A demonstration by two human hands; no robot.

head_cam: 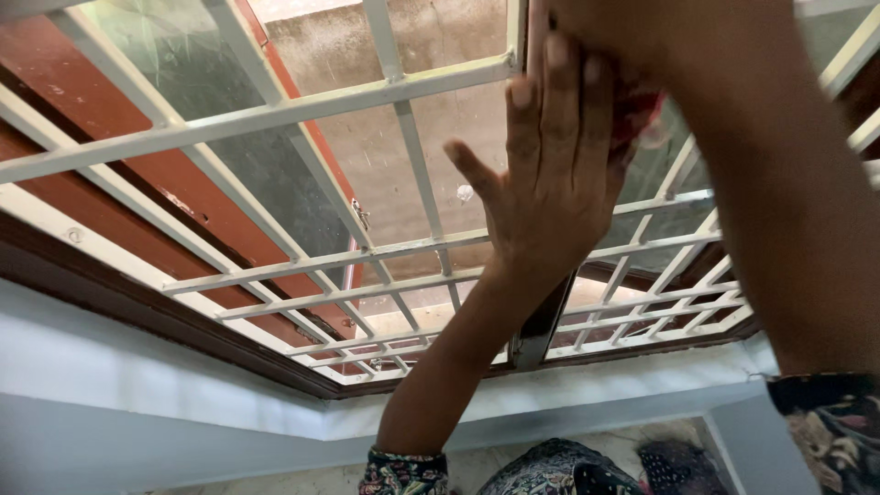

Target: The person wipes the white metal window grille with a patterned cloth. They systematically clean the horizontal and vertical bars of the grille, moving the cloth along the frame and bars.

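I look up at a window with a white metal grill [275, 115] and a brown frame [137, 183]. My left hand [550, 174] is raised with its fingers straight and together and the thumb spread to the left. It lies flat against the upright edge of the window sash [539, 325] and holds nothing. My right arm crosses the right side of the view, close to the camera. My right hand [605, 23] is at the top edge, partly cut off, pressing a bunched red cloth [642, 115] against the glass just right of my left fingers.
Frosted glass panes [165, 55] sit behind the grill bars, and a grey concrete wall [440, 147] shows outside. A small latch [362, 215] hangs on the open brown sash. A pale blue wall [137, 394] runs below the frame. My patterned sleeves [830, 431] show at the bottom.
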